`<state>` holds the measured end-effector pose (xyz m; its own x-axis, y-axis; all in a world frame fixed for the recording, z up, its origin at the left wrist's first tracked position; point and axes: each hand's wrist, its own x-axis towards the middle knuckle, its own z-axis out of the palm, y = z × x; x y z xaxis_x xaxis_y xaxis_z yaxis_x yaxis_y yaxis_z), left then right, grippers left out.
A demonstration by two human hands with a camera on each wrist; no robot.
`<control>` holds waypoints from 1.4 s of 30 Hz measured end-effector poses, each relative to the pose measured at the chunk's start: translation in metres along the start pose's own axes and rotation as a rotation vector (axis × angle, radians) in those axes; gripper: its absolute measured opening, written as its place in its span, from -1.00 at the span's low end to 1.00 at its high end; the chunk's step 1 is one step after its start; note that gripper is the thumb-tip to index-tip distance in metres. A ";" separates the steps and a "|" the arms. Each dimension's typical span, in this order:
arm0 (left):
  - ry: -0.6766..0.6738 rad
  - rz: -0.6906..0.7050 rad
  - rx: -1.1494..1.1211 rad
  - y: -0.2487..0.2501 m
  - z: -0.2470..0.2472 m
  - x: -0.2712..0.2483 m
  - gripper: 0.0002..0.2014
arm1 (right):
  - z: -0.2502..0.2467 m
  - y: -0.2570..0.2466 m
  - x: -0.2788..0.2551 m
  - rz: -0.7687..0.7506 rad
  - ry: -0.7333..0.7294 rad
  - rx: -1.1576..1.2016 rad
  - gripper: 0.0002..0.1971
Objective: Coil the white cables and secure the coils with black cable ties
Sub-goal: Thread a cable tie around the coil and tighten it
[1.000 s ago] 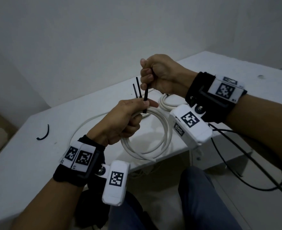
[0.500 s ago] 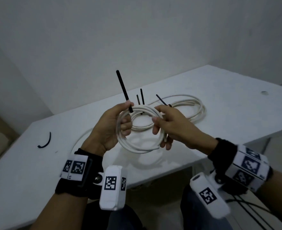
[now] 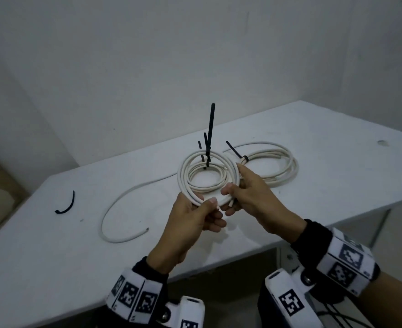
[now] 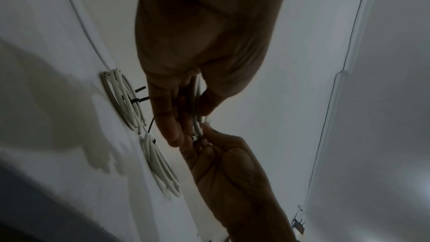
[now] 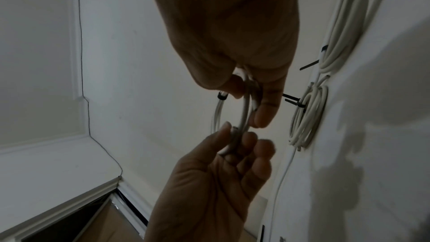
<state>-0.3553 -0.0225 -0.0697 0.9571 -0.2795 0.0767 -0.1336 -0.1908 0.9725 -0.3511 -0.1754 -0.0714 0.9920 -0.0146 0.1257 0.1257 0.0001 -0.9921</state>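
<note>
Both hands hold one white cable coil above the table, gripping its near edge. My left hand pinches the strands between thumb and fingers; my right hand pinches them just to the right. A long black cable tie stands up from the coil's far edge. In the right wrist view the coil runs between both hands' fingers, with the tie's head on its far loop. The left wrist view shows the strands between thumb and fingers.
Two tied coils lie on the table behind: a small one seen through the held coil, and a larger one to the right with a tie tail. A loose white cable and a black tie piece lie at left.
The coil has turned, so the tie went from beside my left thumb to the far edge. My left hand shifted its grip to the near edge, close to the right hand.
</note>
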 end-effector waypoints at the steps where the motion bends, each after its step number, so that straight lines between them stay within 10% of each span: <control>1: -0.009 -0.015 -0.008 -0.001 0.000 0.002 -0.82 | -0.001 0.001 0.000 -0.011 0.003 -0.011 -0.75; 6: -0.005 -0.126 -0.104 0.001 -0.006 0.018 -0.80 | -0.006 0.006 0.009 0.017 0.028 0.095 -0.52; 14: 0.131 -0.213 0.020 -0.004 -0.021 0.076 -0.79 | -0.008 0.001 0.071 0.098 -0.024 -0.131 -0.91; 21: 0.187 -0.263 0.320 -0.020 -0.028 0.123 -0.62 | 0.003 0.007 0.119 0.296 -0.018 -0.446 -0.83; 42: 0.213 -0.298 0.592 0.001 -0.067 0.095 -0.63 | 0.008 -0.022 0.101 0.135 -0.092 -0.824 -0.71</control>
<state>-0.2469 0.0137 -0.0464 0.9962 0.0436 -0.0749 0.0831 -0.7286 0.6799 -0.2540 -0.1684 -0.0368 0.9994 0.0143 -0.0301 -0.0099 -0.7352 -0.6778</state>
